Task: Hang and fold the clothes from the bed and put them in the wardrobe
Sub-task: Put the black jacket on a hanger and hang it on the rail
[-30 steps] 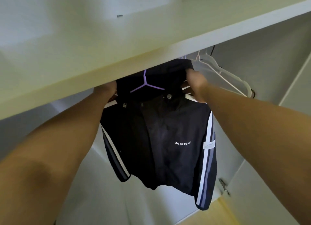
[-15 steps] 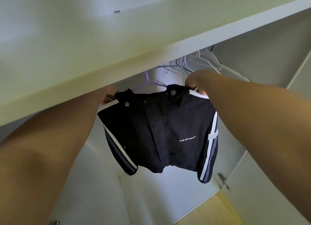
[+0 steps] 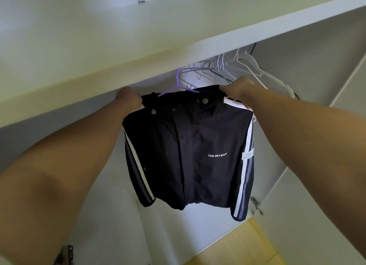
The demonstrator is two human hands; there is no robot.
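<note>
**A:** Edges first. What bounds the opening?

**B:** Upper bound: the thick white wardrobe shelf (image 3: 178, 52), its front edge running from 9 o'clock up toward 2 o'clock across the view. Both hands sit just under that edge. The left knuckles are very near it, and whether they touch cannot be told. Right bound: a plain white panel (image 3: 301, 195) at 3 o'clock, with a small metal hinge (image 3: 257, 206) at 4 o'clock of the garment. Lower bound: the pale yellow wooden floor (image 3: 247, 243) at 6 o'clock.

**A:** And the free room?

**B:** Open white interior lies below the hem and at 8 o'clock, beside the sleeve under the left hand. At 1 o'clock, a cluster of empty white, lilac and black hangers (image 3: 253, 64) crowds the space just behind the right hand.

**A:** Where is the garment?

**B:** The dark navy snap-front jacket with white and grey sleeve stripes (image 3: 198, 149) hangs upright inside the wardrobe, front facing out. It sits on a purple plastic hanger (image 3: 178, 84) whose neck rises at 12 o'clock behind the shelf edge. The hook is hidden.

**A:** Hands?

**B:** The left hand (image 3: 128, 100), at 10 o'clock of the jacket, has its fingers curled and grips the shoulder cloth beside the collar. The right hand (image 3: 237, 88), at 1 o'clock, grips the opposite shoulder by the collar. The jacket body hangs between and below both forearms, sleeves loose.
</note>
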